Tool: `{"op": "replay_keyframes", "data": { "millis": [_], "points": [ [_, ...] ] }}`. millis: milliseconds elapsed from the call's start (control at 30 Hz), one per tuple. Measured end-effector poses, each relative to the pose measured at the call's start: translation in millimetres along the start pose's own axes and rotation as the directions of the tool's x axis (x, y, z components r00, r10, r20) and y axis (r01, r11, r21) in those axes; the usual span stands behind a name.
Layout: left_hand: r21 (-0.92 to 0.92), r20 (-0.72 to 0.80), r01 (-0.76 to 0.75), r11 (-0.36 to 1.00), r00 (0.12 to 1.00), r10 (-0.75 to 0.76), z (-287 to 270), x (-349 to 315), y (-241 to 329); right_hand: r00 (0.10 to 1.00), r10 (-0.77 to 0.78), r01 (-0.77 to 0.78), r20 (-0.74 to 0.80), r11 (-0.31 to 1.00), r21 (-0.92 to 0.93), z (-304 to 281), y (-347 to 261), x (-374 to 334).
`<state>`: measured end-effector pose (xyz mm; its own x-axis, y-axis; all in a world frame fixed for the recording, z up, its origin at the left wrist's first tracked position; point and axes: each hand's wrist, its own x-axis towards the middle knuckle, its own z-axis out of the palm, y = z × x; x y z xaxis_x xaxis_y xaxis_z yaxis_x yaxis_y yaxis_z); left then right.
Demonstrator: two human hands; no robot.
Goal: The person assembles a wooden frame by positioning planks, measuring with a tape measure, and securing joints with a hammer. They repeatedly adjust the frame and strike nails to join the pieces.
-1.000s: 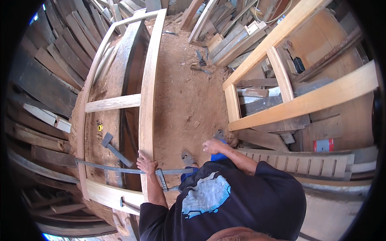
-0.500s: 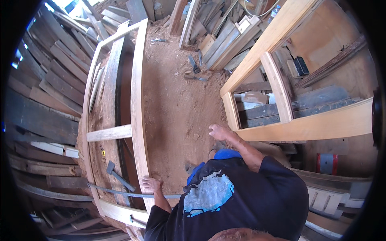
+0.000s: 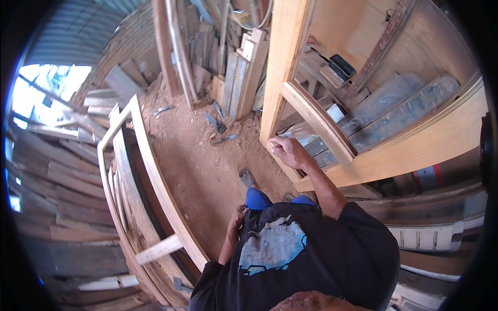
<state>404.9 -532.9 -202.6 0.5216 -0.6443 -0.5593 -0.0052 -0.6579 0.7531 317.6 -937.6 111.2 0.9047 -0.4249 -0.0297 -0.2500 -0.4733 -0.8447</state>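
My right hand (image 3: 290, 151) is closed, its fingers curled together; what they hold, if anything, is hidden. It is over the near left corner of a light wooden door frame (image 3: 277, 67) on the right, and whether it touches the wood I cannot tell. Low beside my left thigh hangs my left hand (image 3: 237, 216), its fingers partly hidden and dark against the blue trousers (image 3: 257, 198). To its left lies a second, paler wooden frame (image 3: 158, 179) with a crossbar (image 3: 158, 249), resting over a long board (image 3: 136, 189). Part of a hammer (image 3: 181, 285) shows by that crossbar.
Dark hand tools (image 3: 215, 124) lie on the dusty floor (image 3: 181, 140) ahead. Upright timber pieces (image 3: 249, 78) stand behind them. Stacked planks (image 3: 72, 207) line the left side. A black box-like object (image 3: 342, 67) sits beyond the right frame.
The view has swung right. My left hand has come off the pale frame to beside my thigh. My closed right hand has moved up to the right frame's corner.
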Motion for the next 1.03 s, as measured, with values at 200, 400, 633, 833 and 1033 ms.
{"op": "replay_keyframes", "data": {
  "millis": [200,400,633,833,1033],
  "points": [
    [0.457,0.354,-0.179,0.872,0.935,0.006,-91,139,-40,0.879,0.239,-0.142,-0.412,0.957,0.252,-64,-1,53],
    [0.494,0.38,-0.391,0.777,0.9,0.212,-132,272,154,0.541,0.163,-0.551,-0.825,0.81,-0.202,-107,73,79],
    [0.526,0.066,-0.521,0.671,0.812,0.579,-235,409,188,0.563,0.016,-0.608,-0.826,0.685,-0.401,-56,62,150],
    [0.071,0.141,-0.201,0.977,0.972,0.19,-232,415,205,0.434,0.121,-0.38,-0.893,0.923,-0.06,-80,99,154],
    [-0.227,0.28,0.243,0.943,0.944,-0.175,-221,437,268,0.262,0.349,0.121,-0.9,0.913,0.39,-157,51,184]
  ]
}}
